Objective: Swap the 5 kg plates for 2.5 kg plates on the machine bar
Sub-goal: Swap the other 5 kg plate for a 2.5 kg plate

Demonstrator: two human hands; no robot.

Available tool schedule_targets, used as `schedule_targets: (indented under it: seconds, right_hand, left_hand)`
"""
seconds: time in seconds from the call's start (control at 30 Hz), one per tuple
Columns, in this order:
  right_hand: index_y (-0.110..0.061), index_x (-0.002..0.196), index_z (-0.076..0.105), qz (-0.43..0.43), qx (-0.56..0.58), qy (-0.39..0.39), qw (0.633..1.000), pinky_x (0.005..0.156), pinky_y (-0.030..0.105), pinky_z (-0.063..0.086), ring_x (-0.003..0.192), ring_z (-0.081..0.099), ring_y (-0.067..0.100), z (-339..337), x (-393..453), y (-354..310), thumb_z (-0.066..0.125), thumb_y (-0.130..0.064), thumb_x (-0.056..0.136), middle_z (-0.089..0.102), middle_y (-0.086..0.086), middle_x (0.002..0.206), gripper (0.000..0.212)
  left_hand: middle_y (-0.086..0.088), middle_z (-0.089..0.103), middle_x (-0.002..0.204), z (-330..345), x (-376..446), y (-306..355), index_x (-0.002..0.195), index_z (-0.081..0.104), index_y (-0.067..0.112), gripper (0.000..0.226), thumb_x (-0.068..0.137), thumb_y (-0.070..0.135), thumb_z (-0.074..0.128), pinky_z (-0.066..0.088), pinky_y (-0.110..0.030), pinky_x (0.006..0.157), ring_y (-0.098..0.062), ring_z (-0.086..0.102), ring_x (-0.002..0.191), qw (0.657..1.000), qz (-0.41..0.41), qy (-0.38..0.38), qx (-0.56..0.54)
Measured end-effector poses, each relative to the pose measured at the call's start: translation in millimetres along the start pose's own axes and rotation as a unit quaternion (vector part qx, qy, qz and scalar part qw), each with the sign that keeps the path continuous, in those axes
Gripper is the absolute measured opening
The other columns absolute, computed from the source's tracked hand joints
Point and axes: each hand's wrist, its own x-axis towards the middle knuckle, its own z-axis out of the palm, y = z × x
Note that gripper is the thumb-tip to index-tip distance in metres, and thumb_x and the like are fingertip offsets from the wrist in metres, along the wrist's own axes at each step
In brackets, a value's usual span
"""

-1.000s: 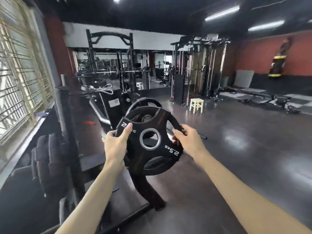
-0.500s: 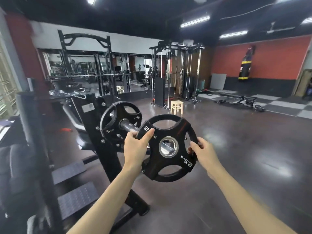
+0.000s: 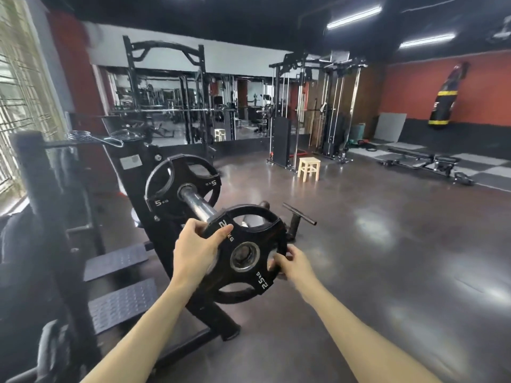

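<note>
Currently: 2.5 kg plate, at the outer end of the machine bar, held at its rim by left hand and right hand, each grip closed on it. 5 kg plate sits further in on the bar; swap judged unfinished.

We read "5 KG" in two places on the plate on the bar | "2.5 KG" near the lower rim of the held plate, a second marking partly covered by the thumb | sticker on machine frame illegible.
</note>
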Motion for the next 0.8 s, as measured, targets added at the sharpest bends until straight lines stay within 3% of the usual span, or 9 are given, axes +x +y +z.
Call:
schedule_targets:
  seconds: [0.07,0.1,0.2,0.33,0.5,0.63,0.8]
  right_hand:
    - [-0.02,0.092,0.064,0.001,0.017,-0.009,1.0,0.068,0.046,0.059,0.076,0.067,0.023,5.9,10.4,1.8,0.06,-0.01,0.098,0.071,0.004,0.079,0.012]
    - [-0.019,0.091,0.063,0.013,0.028,-0.017,0.999,0.06,0.037,0.057,0.074,0.066,0.022,7.6,15.1,1.5,0.059,-0.009,0.098,0.071,0.005,0.079,0.013]
    - [-0.016,0.094,0.061,0.057,0.07,-0.052,0.995,0.051,0.024,0.053,0.074,0.066,0.021,6.5,27.1,2.0,0.059,-0.007,0.098,0.068,0.011,0.09,0.01]
    - [-0.018,0.093,0.064,0.088,0.093,-0.066,0.99,0.056,0.027,0.056,0.084,0.07,0.027,17.4,45.9,6.8,0.063,-0.011,0.097,0.07,0.009,0.095,0.008]
    - [-0.013,0.099,0.069,0.116,0.131,-0.071,0.982,0.054,0.027,0.056,0.078,0.069,0.025,38.8,72.4,5.5,0.066,-0.012,0.096,0.07,0.012,0.094,0.004]
    - [-0.007,0.109,0.073,0.104,0.073,-0.087,0.988,0.04,0.021,0.044,0.049,0.057,0.007,44.4,95.1,1.9,0.07,-0.013,0.091,0.066,0.007,0.083,0.019]
    - [-0.018,0.107,0.075,0.065,-0.058,-0.1,0.991,0.073,0.037,0.059,0.07,0.063,0.017,53.6,137.3,-10.5,0.078,-0.029,0.085,0.068,-0.002,0.079,0.025]
  left_hand:
    - [0.0,0.069,0.076,1.5,-0.1,1.4,0.082,0.054,0.02,0.048,0.069,0.055,0.083,0.055,-0.045,0.071,-0.02,0.064,0.068,0.999,0.023,0.003,0.029]
    - [0.002,0.068,0.076,2.4,-0.2,2.5,0.083,0.054,0.018,0.046,0.072,0.051,0.084,0.053,-0.041,0.07,-0.019,0.064,0.07,0.998,0.035,0.008,0.043]
    - [0.01,0.065,0.077,6.8,-4.2,6.2,0.084,0.054,0.018,0.042,0.075,0.047,0.083,0.046,-0.028,0.064,-0.008,0.062,0.072,0.994,0.067,0.036,0.082]
    - [0.014,0.067,0.079,8.3,6.4,5.9,0.09,0.057,0.019,0.042,0.076,0.049,0.082,0.045,-0.021,0.061,-0.002,0.063,0.073,0.987,0.096,0.051,0.116]
    - [0.01,0.068,0.084,5.0,35.2,0.3,0.096,0.056,0.019,0.041,0.08,0.051,0.077,0.04,-0.016,0.062,0.001,0.06,0.074,0.982,0.105,0.038,0.153]
    - [0.009,0.068,0.088,2.9,55.4,-13.5,0.101,0.055,0.021,0.038,0.084,0.049,0.074,0.042,-0.018,0.065,-0.002,0.06,0.075,0.977,0.13,0.032,0.168]
    - [0.002,0.068,0.1,-3.4,92.8,-33.1,0.104,0.054,0.025,0.036,0.084,0.048,0.071,0.052,-0.04,0.085,-0.021,0.062,0.096,0.977,0.133,0.023,0.164]
